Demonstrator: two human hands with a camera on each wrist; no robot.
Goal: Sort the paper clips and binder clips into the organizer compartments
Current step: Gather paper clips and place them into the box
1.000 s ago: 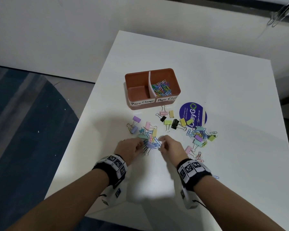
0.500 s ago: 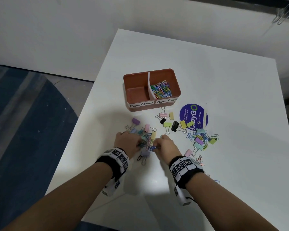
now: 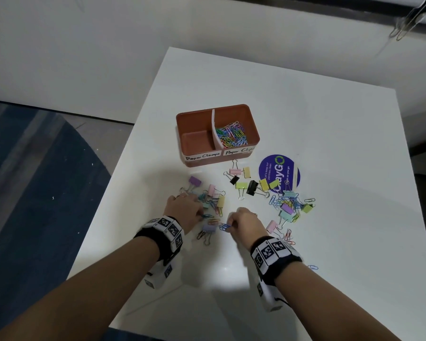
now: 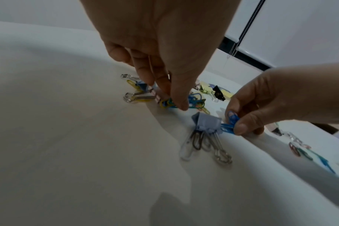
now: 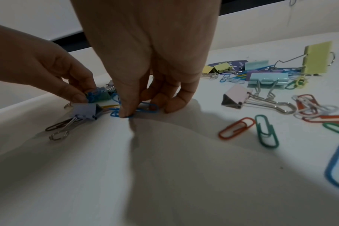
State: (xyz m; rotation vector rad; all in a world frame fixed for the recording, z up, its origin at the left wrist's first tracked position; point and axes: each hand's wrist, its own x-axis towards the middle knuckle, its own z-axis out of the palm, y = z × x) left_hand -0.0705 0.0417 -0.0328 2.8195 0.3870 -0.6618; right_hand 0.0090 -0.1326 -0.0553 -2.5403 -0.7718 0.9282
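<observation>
The brown organizer [image 3: 252, 134] stands mid-table; its right compartment holds several coloured paper clips [image 3: 233, 135] and its left one looks bare. My left hand [image 3: 199, 213] pinches a bunch of coloured paper clips [image 4: 192, 100] at the near edge of the left pile. My right hand [image 3: 231, 225] pinches blue paper clips [image 3: 224, 226] against the table, also seen as blue paper clips [image 5: 145, 107] under the thumb. A lilac binder clip [image 4: 207, 122] lies between both hands. More binder clips [image 3: 241, 185] lie in front of the organizer.
A purple round sticker [image 3: 279, 173] lies right of the organizer. A second mixed pile of clips [image 3: 289, 207] sits to my right, with loose orange and green paper clips [image 5: 250, 130] near my right wrist. The table's left edge [image 3: 113, 195] is close to my left hand.
My hands have drawn apart from the shared spot in the pile. The right hand has pulled blue paper clips toward me, and the lilac binder clip now lies uncovered between the hands.
</observation>
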